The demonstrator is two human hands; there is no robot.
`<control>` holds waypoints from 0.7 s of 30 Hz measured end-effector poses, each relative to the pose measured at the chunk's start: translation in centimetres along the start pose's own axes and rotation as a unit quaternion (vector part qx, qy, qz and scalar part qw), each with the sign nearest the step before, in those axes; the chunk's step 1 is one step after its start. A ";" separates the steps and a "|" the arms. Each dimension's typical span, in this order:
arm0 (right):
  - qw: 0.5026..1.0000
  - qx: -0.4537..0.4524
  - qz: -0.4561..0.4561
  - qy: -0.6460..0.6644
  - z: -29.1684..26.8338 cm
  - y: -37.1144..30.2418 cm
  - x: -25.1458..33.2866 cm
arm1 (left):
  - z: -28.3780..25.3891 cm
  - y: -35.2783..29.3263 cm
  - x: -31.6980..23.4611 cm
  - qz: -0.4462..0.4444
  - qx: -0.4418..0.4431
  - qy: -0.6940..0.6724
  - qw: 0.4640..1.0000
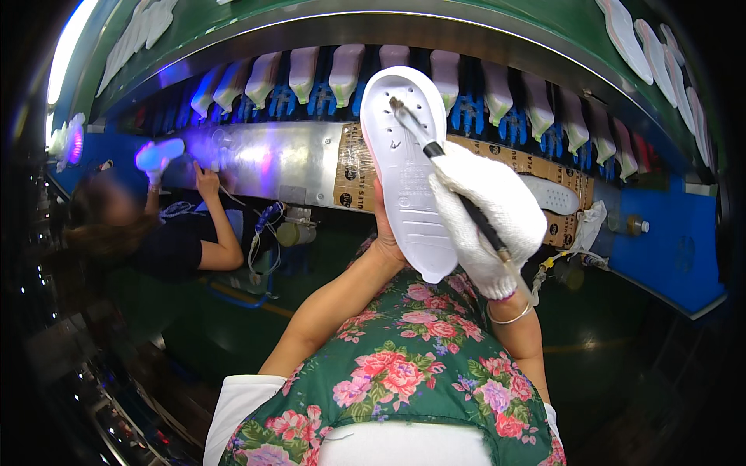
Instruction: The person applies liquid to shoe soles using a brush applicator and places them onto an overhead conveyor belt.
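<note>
A white shoe sole (pixel 412 198) stands lengthwise in front of me, its surface with small holes facing up. My bare left hand (pixel 386 233) holds it from the left side and beneath, and most of the fingers are hidden behind it. In a white knit glove, my right hand (pixel 497 213) is closed around a long brush (pixel 414 130) with a dark handle. The brush's bristles lie over the holes at the far, rounded end of the sole. Whether they touch the surface I cannot tell.
Several pink shoe-shaped pieces (pixel 348 71) line blue holders beyond the sole. Another pale sole (pixel 553 194) lies on printed cardboard (pixel 356 175) along the metal ledge (pixel 299 151). At left, a co-worker's hand (pixel 207 183) is near the ledge. A blue panel (pixel 660 248) stands at right.
</note>
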State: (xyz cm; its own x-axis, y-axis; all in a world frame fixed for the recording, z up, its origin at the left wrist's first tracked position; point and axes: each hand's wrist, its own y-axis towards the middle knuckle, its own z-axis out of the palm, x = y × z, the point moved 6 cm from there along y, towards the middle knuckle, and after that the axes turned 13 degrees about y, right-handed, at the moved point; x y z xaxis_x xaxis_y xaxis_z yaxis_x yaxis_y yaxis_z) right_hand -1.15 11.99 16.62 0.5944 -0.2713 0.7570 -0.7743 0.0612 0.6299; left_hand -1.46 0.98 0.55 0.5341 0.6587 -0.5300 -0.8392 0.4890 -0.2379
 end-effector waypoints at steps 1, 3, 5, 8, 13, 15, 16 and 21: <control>0.999 0.005 -0.029 -0.017 0.1 -0.1 0.1 | 0.0 -0.1 0.3 0.001 0.002 0.004 1.000; 0.999 0.025 -0.019 -0.040 0.6 -0.8 0.4 | -0.2 -0.4 1.0 0.007 0.006 0.013 1.000; 0.998 0.041 -0.008 -0.052 1.3 -1.0 0.8 | -2.1 -0.6 3.1 -0.053 0.007 -0.058 0.997; 0.999 0.006 0.033 0.014 2.0 -1.7 0.4 | -2.1 -0.2 3.7 -0.065 0.035 -0.103 0.992; 0.981 -0.103 0.133 0.100 1.3 -1.9 -0.2 | -1.4 0.2 1.9 -0.012 0.017 -0.063 0.998; 0.998 -0.046 0.046 0.019 1.8 -1.7 0.4 | -0.8 0.9 2.1 -0.020 0.044 -0.084 0.995; 0.997 -0.042 0.057 0.023 2.2 -2.2 0.2 | -0.7 1.3 2.1 -0.017 0.067 -0.104 0.992; 0.966 -0.134 0.177 0.129 1.5 -3.2 -1.3 | -0.1 1.6 0.1 -0.009 0.017 0.016 1.000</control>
State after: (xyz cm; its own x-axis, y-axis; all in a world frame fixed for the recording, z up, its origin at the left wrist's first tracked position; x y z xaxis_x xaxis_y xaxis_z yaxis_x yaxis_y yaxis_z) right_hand 0.23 10.69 13.38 0.3630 0.0597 0.9299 -0.8761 0.3618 0.3188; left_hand -2.71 1.79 0.05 0.5445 0.6320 -0.5514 -0.8255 0.5202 -0.2190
